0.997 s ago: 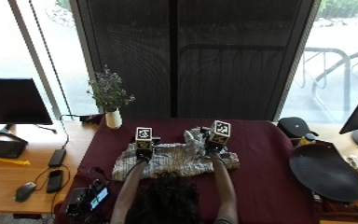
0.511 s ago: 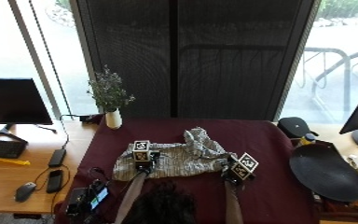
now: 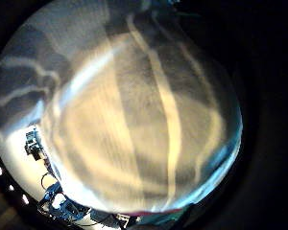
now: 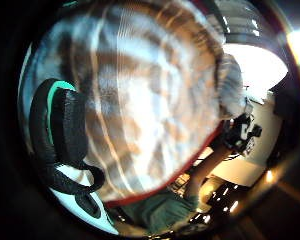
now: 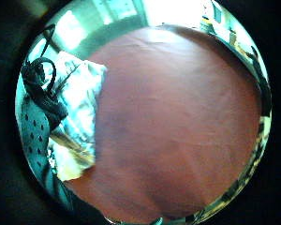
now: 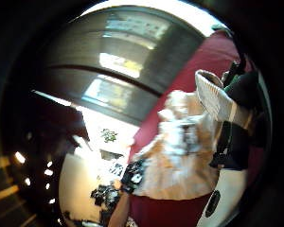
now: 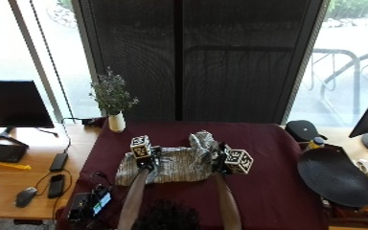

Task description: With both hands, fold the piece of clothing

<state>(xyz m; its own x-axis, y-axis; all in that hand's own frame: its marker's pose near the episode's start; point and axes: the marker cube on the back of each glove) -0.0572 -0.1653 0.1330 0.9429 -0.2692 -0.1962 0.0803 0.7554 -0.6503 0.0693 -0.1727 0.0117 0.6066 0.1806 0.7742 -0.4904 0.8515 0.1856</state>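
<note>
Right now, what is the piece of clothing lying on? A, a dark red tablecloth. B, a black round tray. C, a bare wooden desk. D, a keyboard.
A: in the outside view the striped piece of clothing lies on the dark red tablecloth, with the left hand and the right hand at its two ends.

Both hands wear black gloves: the left hand (image 7: 147, 162) and the right hand (image 7: 221, 163). The forearms are bare of sleeves. Dark curly hair shows at the outside view's lower edge.
</note>
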